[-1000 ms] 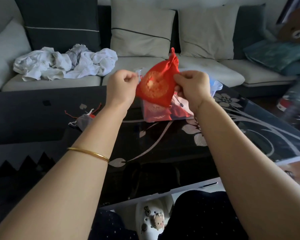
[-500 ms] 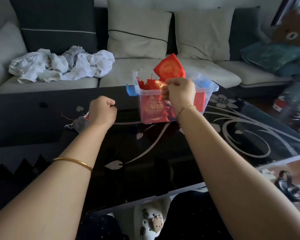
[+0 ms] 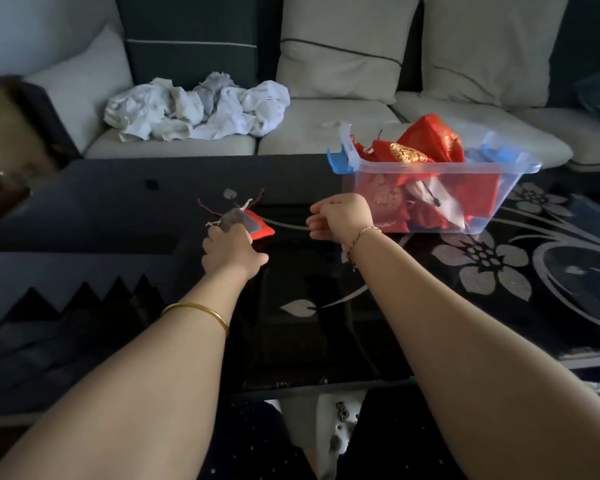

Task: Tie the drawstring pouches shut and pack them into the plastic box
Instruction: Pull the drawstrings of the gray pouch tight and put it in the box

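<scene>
A clear plastic box (image 3: 482,202) with blue latches stands on the black table at the right, holding several red drawstring pouches (image 3: 430,138). A small grey pouch (image 3: 236,216) lies left of the box, on top of a red pouch (image 3: 264,232), with loose strings spread around them. My left hand (image 3: 231,252) reaches onto the grey pouch, its fingers curled over the pouch's near edge. Between the pouches and the box my right hand (image 3: 340,216) hovers in a loose fist, holding nothing.
The glossy black table (image 3: 326,341) with grey flower patterns ends just before my knees. Behind it stands a sofa with pale cushions (image 3: 343,46) and a heap of white cloths (image 3: 194,109). A slipper (image 3: 340,431) lies on the floor under the table edge.
My right hand let go of the red pouch into the box and drew back left. My left hand reached forward onto the grey pouch. The view turned left.
</scene>
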### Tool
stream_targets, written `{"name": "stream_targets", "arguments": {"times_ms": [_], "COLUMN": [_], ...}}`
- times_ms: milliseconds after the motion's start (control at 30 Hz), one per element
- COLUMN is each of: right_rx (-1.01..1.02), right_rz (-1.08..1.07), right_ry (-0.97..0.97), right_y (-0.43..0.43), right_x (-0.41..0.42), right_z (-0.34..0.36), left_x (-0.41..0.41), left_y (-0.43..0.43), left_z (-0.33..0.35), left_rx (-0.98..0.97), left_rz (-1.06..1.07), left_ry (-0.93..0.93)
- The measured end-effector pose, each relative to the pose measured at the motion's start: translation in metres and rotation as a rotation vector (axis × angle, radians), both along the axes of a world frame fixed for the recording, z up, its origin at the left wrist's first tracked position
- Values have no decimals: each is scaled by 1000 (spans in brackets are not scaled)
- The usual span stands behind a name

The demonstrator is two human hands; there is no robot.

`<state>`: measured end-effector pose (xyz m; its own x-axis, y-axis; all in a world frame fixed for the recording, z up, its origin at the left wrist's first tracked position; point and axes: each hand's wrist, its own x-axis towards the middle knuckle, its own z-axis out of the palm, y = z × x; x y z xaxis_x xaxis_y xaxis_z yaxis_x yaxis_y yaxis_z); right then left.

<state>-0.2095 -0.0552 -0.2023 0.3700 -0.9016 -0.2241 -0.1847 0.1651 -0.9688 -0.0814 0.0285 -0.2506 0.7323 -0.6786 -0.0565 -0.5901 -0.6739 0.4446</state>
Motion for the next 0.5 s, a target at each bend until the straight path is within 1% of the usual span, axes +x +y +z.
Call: {"name": "stream_targets", "arguments": {"times_ms": [100, 233, 367, 433, 500], "right_rx": [11, -14, 6, 18, 25], "right_rz": [12, 33, 38, 38, 42], "right_ry": [13, 77, 88, 90, 98], "right_y": [5, 7, 7, 7, 7], "right_x": [6, 7, 2, 0, -1], "right_z": [-2, -6, -5, -4, -4], "left_x": [4, 12, 15, 16, 18], "left_y": [0, -1, -1, -4, -8], "left_z": [-6, -14, -14, -16, -20], "left_rx": [1, -84, -156, -139, -98], "left_rz": [-15, 15, 56, 18, 17], "left_ry": [-52, -127, -214, -233, -202]}}
